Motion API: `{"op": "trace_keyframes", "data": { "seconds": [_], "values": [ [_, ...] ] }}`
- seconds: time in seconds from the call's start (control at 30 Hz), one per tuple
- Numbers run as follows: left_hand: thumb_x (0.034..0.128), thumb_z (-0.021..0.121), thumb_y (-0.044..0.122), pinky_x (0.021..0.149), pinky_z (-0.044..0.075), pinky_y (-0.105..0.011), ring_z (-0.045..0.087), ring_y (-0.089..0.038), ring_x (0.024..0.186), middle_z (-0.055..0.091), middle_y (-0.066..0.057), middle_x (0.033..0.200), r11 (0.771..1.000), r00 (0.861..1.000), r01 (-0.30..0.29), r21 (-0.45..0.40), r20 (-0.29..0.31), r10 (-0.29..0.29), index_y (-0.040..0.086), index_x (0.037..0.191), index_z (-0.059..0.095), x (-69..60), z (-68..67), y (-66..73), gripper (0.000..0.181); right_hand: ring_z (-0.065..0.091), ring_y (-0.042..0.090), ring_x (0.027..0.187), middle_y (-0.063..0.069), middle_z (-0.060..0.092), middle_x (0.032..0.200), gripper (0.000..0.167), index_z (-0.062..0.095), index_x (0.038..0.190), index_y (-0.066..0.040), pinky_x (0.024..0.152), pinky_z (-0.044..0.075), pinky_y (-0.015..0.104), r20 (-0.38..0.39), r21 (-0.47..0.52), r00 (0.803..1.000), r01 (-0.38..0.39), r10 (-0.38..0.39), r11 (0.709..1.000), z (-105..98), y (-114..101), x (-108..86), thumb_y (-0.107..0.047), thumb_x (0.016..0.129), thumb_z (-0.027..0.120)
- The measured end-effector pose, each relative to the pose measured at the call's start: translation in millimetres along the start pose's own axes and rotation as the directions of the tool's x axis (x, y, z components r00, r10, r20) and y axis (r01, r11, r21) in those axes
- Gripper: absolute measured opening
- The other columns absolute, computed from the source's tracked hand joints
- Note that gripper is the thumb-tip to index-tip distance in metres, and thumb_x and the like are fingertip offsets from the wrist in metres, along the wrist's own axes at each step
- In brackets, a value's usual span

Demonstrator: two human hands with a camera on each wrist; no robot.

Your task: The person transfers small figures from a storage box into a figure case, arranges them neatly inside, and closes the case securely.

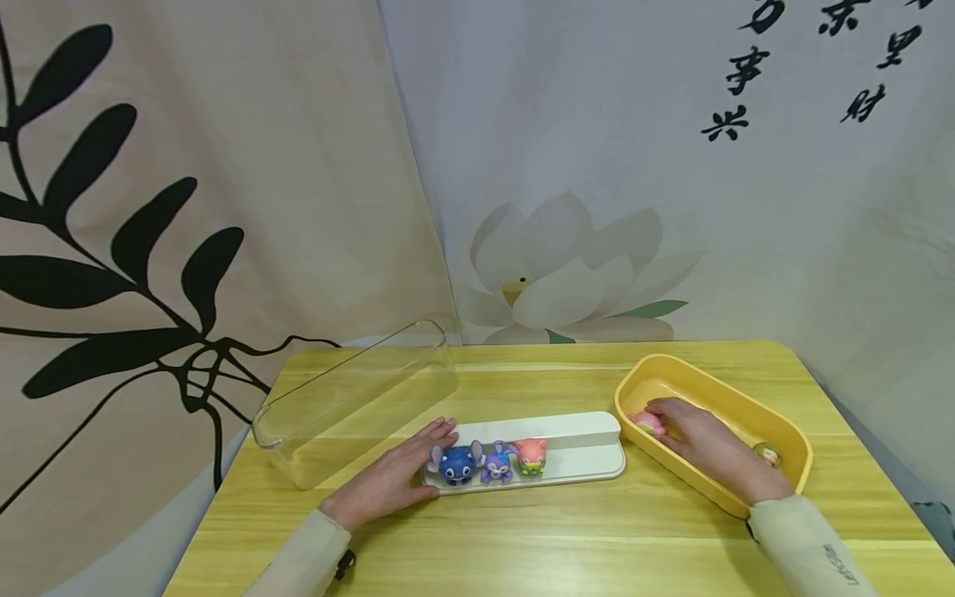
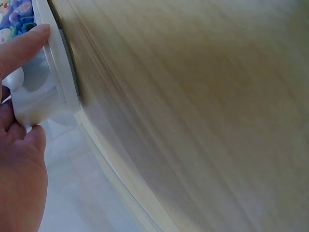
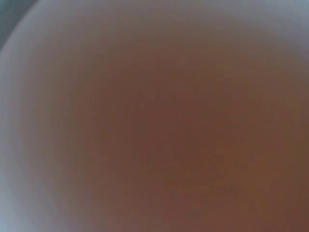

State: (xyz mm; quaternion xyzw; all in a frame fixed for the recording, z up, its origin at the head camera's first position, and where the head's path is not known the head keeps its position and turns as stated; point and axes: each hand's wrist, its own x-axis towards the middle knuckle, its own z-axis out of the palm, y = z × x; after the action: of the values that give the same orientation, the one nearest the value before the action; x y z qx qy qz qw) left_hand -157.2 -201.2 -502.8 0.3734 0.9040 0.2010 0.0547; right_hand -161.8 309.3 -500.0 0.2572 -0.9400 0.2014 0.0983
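Note:
My left hand (image 1: 399, 477) holds the left end of a long white display base (image 1: 589, 464). Its thumb lies on the front rim, and its other fingers reach toward the back. On the base stand a blue big-eared figurine (image 1: 457, 464), a purple one (image 1: 497, 464) and a pink-and-green one (image 1: 531, 457), side by side. Inside a yellow bin (image 1: 802, 452), my right hand (image 1: 705, 444) pinches a pink figurine (image 1: 647, 424) near the left wall. Only a brownish blur fills the right wrist view. Part of the base's end (image 2: 36, 99) shows in the left wrist view.
Another small figurine (image 1: 767, 453) lies in the bin, beside my right wrist. A clear box-shaped cover (image 1: 358, 406) stands at the table's left back. Behind the wooden table (image 1: 522, 539) hangs a printed curtain (image 1: 582, 166).

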Motion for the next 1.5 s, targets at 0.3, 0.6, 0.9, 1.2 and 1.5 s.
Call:
{"op": "trace_keyframes", "data": {
  "seconds": [0.3, 0.6, 0.9, 1.2, 1.5],
  "values": [
    [0.0892, 0.084, 0.021, 0.118, 0.037, -0.048, 0.025, -0.026, 0.156, 0.022, -0.004, 0.172, 1.000, 1.000, -0.008, 0.008, -0.012, 0.008, 0.012, 0.162, 0.035, 1.3, -0.1, -0.2, 0.089, 0.064, 0.030, 0.114, 0.011, 0.067, 0.126, 0.040, 0.061, 0.131, -0.005, 0.093, 0.054, 0.054, 0.066, 0.122, 0.977, -0.210, 0.204, 0.970, -15, 1, -8.2, -0.023, 0.098, 0.075],
    [0.0893, 0.084, 0.021, 0.118, 0.037, -0.050, 0.024, -0.027, 0.156, 0.023, -0.007, 0.171, 1.000, 1.000, 0.002, 0.009, -0.009, -0.002, 0.011, 0.162, 0.035, 1.3, -0.3, 0.1, 0.089, 0.065, 0.042, 0.112, 0.018, 0.069, 0.125, 0.045, 0.063, 0.131, -0.003, 0.088, 0.054, 0.060, -0.008, 0.163, 0.981, -0.190, 0.194, 0.968, -30, -5, -12.3, -0.016, 0.092, 0.079],
    [0.0899, 0.083, 0.021, 0.119, 0.037, -0.049, 0.022, -0.026, 0.156, 0.021, -0.005, 0.172, 1.000, 1.000, 0.005, 0.008, 0.003, -0.006, 0.011, 0.162, 0.034, 0.9, -0.8, 0.2, 0.088, 0.065, 0.038, 0.116, 0.010, 0.070, 0.127, 0.038, 0.065, 0.133, -0.007, 0.091, 0.058, 0.042, -0.013, 0.295, 0.968, -0.236, 0.251, 0.926, -42, -16, -17.9, -0.019, 0.098, 0.073],
    [0.0900, 0.083, 0.022, 0.119, 0.036, -0.048, 0.023, -0.026, 0.156, 0.022, -0.006, 0.172, 1.000, 1.000, -0.007, 0.017, 0.000, 0.007, 0.010, 0.162, 0.034, 0.0, -2.0, 1.2, 0.088, 0.055, -0.010, 0.111, 0.000, 0.065, 0.126, 0.033, 0.062, 0.134, -0.008, 0.086, 0.051, 0.012, -0.012, 0.451, 0.955, -0.258, 0.295, 0.854, -48, -27, -21.5, -0.018, 0.103, 0.067],
    [0.0905, 0.083, 0.022, 0.120, 0.036, -0.049, 0.022, -0.026, 0.157, 0.021, -0.005, 0.172, 1.000, 1.000, -0.001, 0.011, 0.004, 0.001, 0.011, 0.162, 0.034, -0.1, -2.0, 1.1, 0.087, 0.061, -0.004, 0.115, -0.011, 0.062, 0.130, 0.033, 0.058, 0.135, 0.001, 0.090, 0.053, 0.013, -0.010, 0.600, 0.963, -0.210, 0.270, 0.772, -53, -40, -20.1, -0.009, 0.104, 0.061]
  ]
}}
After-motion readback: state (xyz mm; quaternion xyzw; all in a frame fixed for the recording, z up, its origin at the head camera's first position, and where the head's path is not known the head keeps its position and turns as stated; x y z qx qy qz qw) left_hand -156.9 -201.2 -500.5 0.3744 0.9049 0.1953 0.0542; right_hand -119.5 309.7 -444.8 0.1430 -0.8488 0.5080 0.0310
